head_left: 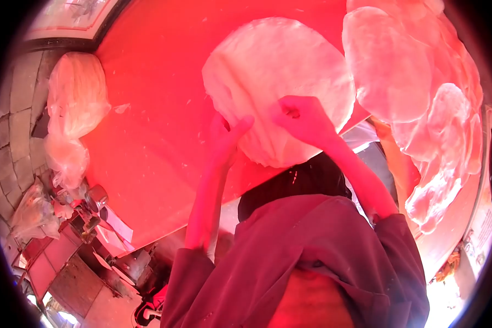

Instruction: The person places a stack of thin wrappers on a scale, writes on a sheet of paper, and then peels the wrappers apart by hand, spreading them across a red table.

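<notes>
Head view: a round pale sheet (290,71) lies across the near right part of the red surface (147,169), its near rim at the surface's edge and seemingly a little past it on the right. That looks like the first weak spot: any overhang could sag toward the person's clothing (240,262) or drag the rest after it. A long crease (245,83) runs from the far left toward the near rim; pressing on it could set it as a hard fold, and uneven tugging could deepen it. The material looks thin and soft, so a tear seems possible.

The left hand (228,134) is at the sheet's left rim, thumb spread from the fingers; whether the rim sits between them cannot be told. The right hand (310,120) is curled over the near middle, thumb and forefinger rounded together, though whether they pinch material is unclear. A one-sided pull there could stretch it thin.

Farther right, a pile of pale sheets (388,65) meets the sheet's right rim, so the layers could catch or cling. At the far left, a plastic-wrapped bundle (77,95) lies well apart and poses little risk.
</notes>
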Action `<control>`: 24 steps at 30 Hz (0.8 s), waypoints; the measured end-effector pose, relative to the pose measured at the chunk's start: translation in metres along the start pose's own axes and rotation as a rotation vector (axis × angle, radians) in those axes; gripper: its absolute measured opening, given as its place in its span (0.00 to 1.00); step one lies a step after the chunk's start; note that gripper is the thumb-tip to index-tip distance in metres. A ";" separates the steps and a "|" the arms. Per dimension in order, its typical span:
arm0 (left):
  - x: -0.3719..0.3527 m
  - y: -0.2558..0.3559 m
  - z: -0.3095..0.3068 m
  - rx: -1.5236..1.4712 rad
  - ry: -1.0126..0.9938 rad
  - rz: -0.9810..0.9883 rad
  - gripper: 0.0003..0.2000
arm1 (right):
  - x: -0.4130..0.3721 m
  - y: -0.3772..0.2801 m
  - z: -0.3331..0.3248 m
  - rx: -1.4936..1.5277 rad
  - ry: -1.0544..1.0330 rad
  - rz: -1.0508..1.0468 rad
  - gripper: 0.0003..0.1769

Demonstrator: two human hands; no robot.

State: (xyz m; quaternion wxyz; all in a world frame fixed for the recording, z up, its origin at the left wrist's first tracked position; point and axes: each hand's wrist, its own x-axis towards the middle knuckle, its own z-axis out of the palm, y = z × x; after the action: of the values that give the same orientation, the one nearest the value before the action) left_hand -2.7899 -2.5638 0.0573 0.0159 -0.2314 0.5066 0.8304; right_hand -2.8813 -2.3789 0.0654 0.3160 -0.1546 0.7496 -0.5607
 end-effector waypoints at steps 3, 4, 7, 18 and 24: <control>0.001 -0.005 -0.003 -0.024 0.003 0.009 0.34 | 0.006 0.015 -0.001 -0.023 0.044 -0.011 0.10; 0.001 -0.007 -0.005 -0.025 0.004 0.009 0.34 | 0.008 0.018 0.003 -0.054 0.095 -0.087 0.11; 0.000 -0.015 -0.011 0.004 0.067 -0.032 0.31 | 0.002 0.011 0.030 -0.090 0.064 -0.090 0.07; -0.012 -0.032 -0.035 -0.235 0.270 -0.122 0.34 | -0.033 -0.021 -0.171 0.161 0.454 -0.144 0.10; -0.008 -0.060 -0.069 -0.314 0.227 -0.233 0.32 | -0.043 -0.143 -0.272 0.521 0.792 -0.162 0.14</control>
State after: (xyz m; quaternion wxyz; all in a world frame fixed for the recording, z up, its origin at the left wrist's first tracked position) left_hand -2.7421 -2.5921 -0.0156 0.0184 -0.3799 0.3393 0.8603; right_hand -3.0426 -2.1975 0.2591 -0.0103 0.0974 0.6323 -0.7685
